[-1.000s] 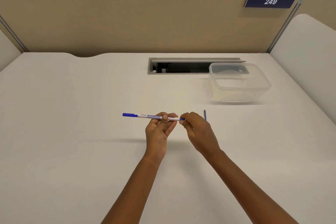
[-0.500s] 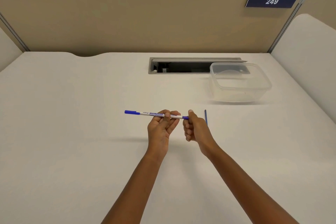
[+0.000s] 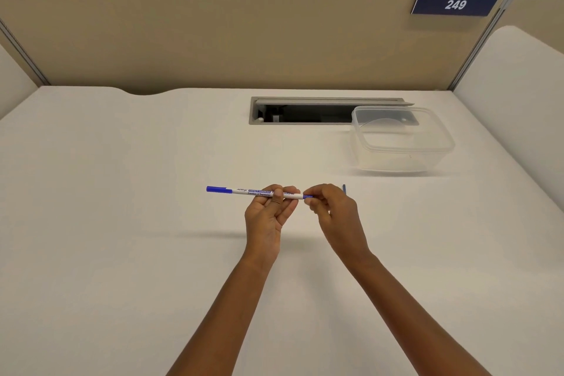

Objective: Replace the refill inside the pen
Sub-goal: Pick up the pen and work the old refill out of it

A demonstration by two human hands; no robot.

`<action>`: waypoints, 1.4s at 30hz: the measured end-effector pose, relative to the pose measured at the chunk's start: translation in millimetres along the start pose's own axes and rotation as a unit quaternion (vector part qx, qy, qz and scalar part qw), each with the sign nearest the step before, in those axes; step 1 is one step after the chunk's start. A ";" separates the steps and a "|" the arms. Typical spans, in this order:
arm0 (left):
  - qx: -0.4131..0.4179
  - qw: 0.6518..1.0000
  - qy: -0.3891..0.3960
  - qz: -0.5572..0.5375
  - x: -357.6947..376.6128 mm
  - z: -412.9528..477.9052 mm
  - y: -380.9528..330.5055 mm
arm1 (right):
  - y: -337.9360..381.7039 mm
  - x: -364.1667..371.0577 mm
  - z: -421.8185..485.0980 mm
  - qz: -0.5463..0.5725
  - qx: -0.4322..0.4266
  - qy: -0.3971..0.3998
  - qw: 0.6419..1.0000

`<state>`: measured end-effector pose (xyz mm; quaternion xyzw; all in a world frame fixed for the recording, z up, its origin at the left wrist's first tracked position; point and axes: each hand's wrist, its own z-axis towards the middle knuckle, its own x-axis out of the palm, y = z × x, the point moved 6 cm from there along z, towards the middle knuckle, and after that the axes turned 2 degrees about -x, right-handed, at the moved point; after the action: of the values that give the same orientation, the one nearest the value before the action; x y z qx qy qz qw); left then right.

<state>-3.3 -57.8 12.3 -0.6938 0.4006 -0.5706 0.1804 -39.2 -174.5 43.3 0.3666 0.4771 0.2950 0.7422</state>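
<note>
A white pen (image 3: 244, 191) with a blue cap at its left end lies level above the desk. My left hand (image 3: 268, 217) grips its barrel from below, thumb on top. My right hand (image 3: 335, 214) pinches the blue piece at the pen's right end (image 3: 308, 196) between thumb and fingertips. A thin blue refill (image 3: 344, 189) lies on the desk just behind my right hand, mostly hidden by it.
An open clear plastic container (image 3: 403, 148) stands at the back right. Behind it is a grey cable slot (image 3: 305, 113) sunk in the white desk (image 3: 122, 223). A beige partition wall closes the back.
My right hand has turned at the pen's right end, its fingers shifting from curled under to pinching the blue end piece from the side. The pen and my left hand have barely moved.
</note>
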 end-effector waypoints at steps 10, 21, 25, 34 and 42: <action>0.001 1.000 -0.004 0.009 -0.3 0.2 0.8 | -7.4 9.7 2.5 0.024 0.093 0.034 0.995; 0.001 1.000 -0.013 0.002 -1.3 -1.0 -0.1 | -1.7 6.5 -6.0 -0.036 -0.017 -0.001 0.999; 0.002 1.000 -0.009 0.000 -1.0 -1.7 1.2 | 0.3 4.6 -2.6 -0.051 -0.028 -0.009 0.998; 0.003 1.000 -0.008 0.001 2.0 -2.1 0.9 | -5.7 7.9 0.9 -0.019 0.047 0.019 0.999; 0.005 1.000 -0.011 -0.006 0.3 0.1 -1.8 | -3.1 8.7 -5.5 0.033 0.046 0.032 0.998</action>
<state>-2.6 -57.0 13.7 -0.7017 0.3916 -0.5658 0.1846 -40.8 -168.0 34.9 0.4062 0.5014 0.3081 0.6990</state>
